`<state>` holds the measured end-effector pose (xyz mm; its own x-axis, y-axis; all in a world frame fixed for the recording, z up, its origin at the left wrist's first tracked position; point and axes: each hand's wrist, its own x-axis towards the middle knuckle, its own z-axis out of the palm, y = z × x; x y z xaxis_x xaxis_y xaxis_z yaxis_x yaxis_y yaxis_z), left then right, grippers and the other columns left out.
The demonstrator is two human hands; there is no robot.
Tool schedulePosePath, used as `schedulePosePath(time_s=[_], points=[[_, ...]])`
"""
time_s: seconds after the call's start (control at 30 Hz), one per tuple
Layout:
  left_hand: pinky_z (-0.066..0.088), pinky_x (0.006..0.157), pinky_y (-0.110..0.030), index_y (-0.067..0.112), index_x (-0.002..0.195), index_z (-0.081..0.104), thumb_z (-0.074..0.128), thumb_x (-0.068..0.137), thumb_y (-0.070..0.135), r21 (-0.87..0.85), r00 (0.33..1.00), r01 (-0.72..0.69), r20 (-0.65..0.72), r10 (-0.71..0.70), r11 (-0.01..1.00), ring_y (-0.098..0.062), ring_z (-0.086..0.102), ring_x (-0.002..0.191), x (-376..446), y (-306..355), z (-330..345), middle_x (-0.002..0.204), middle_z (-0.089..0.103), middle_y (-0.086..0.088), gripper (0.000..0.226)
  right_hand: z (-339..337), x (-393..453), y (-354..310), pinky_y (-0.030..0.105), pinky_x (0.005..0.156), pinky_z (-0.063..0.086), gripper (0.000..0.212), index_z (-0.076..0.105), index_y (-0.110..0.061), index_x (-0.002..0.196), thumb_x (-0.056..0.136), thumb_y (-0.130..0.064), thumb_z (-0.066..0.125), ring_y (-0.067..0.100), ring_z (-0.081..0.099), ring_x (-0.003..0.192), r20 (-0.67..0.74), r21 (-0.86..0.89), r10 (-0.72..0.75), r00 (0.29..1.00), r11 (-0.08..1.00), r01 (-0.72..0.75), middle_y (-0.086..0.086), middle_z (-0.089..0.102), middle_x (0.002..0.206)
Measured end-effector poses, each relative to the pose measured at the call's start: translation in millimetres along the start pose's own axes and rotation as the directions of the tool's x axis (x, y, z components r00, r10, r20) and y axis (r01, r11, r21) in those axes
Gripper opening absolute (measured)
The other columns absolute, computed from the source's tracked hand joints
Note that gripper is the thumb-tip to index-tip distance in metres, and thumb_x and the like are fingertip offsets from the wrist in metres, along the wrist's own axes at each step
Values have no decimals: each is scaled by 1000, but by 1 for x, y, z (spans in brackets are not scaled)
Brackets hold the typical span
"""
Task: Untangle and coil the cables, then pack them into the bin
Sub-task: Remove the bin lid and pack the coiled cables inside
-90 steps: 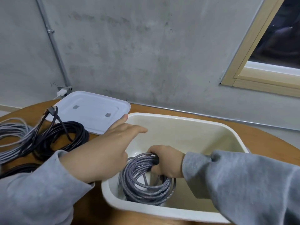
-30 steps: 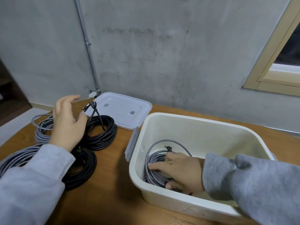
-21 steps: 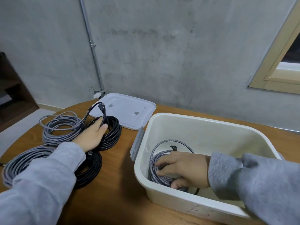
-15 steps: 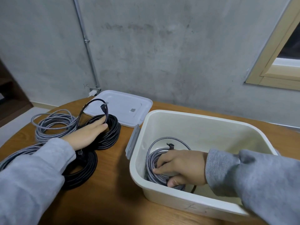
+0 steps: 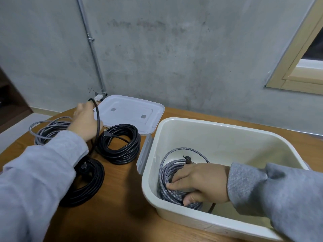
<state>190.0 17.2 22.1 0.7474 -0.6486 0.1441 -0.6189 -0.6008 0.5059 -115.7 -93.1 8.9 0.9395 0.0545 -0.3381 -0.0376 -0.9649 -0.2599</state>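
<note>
A cream plastic bin (image 5: 206, 124) stands on the wooden table at the right. Inside it, against the left wall, lies a coiled grey braided cable (image 5: 172, 173); my right hand (image 5: 199, 182) rests on that coil with fingers pressed over it. My left hand (image 5: 85, 123) is raised over the table's left side and grips a loop of black cable (image 5: 97, 117). Below it lie two black coils, one farther (image 5: 120, 144) and one nearer (image 5: 87, 182). A grey braided coil (image 5: 47, 130) lies at the far left, partly behind my left arm.
The bin's white lid (image 5: 129, 112) lies flat on the table behind the black coils, near the concrete wall. A metal conduit (image 5: 90, 49) runs down the wall to a socket with a white plug. A wooden window frame (image 5: 297, 55) is at the upper right.
My left hand went from resting on the far black coil to lifting a black cable loop upward. My right hand stays on the grey coil in the bin.
</note>
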Motion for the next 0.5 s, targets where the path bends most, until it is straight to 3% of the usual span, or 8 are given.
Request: schedulePosePath(time_s=[0.1,0.23,0.3,0.4,0.5], points=[[35,97,-46,12,110,60,56,85,1,144,986,-31,-159,54,989,-40,39,115,2,11,-7,120,48,-22,28,1,0,1,29,111,25,54,42,-17,142,93,-31,58,24,38,129,-13,0,-5,1000,1000,5,5,45,142],[35,96,-46,13,95,48,57,85,5,175,986,-57,-145,83,983,-40,40,113,-6,23,-9,116,41,-20,16,-1,0,1,24,108,21,53,43,-16,142,93,-30,59,23,37,129,-18,20,-16,1000,1000,17,5,44,143],[35,92,-43,14,90,43,55,82,0,176,980,-120,-135,145,977,-36,43,100,-8,27,-6,107,33,-10,20,-2,0,0,25,108,22,53,43,-16,141,92,-30,59,24,37,130,-23,25,-19,1000,1000,20,6,44,143],[35,85,-37,13,99,44,52,80,-3,181,978,-205,15,206,962,-29,41,87,-7,37,-1,109,28,-4,26,-1,0,0,28,109,25,54,42,-17,142,93,-31,58,24,38,129,-13,13,-16,1000,1000,16,5,44,142],[40,92,-38,13,123,44,56,87,13,275,939,-254,301,168,927,-29,46,103,2,46,9,129,32,-7,38,-1,-1,0,28,110,25,54,42,-18,142,93,-32,58,23,38,130,-12,13,-11,1000,1000,11,5,45,142]])
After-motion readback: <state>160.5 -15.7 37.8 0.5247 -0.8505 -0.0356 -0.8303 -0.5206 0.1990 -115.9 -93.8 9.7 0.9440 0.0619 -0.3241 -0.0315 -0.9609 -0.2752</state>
